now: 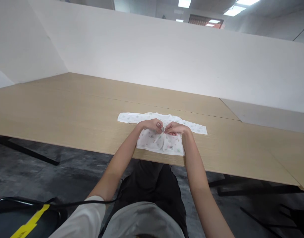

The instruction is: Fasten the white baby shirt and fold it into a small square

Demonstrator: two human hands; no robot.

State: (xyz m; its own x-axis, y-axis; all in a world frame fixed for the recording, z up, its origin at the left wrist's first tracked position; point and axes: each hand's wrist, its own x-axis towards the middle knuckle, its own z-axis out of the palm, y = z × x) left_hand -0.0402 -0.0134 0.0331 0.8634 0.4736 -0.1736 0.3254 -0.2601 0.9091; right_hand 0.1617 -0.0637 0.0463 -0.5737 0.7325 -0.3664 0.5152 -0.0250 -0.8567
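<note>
Garment [159, 140], small, white, printed baby top, lay flat on the wooden table [67, 109] near its front edge, sleeves spread out to either side of the grip. Both hands met at the middle of the chest: left hand [152, 125] and right hand [176, 128] had fingertips pinched together on the front opening, apparently on a snap or tie there, with the thumbs and forefingers closed on cloth. The pinch point sat between the two hands; hem ran below it toward the person, collar just beyond it.

Handling judgement: thin knit cotton, very light, fully limp, no stiffness, so it would sag and bunch if lifted from one point. Not slippery, not fragile, though the small fastener looked fiddly and needed fingertip work. Best holds seemed to be the placket edges right at the fastener, or the shoulders on either side of the grip for lifting it whole.

Hard to make out: the fastener itself was tiny and mostly covered by the fingers, so type and whether it was done up could not be told. Print motifs were too small to read. Cloth under the palms was hidden. Collar detail behind the knuckles was unclear. Table's far right end was cut off by the frame edge.
</note>
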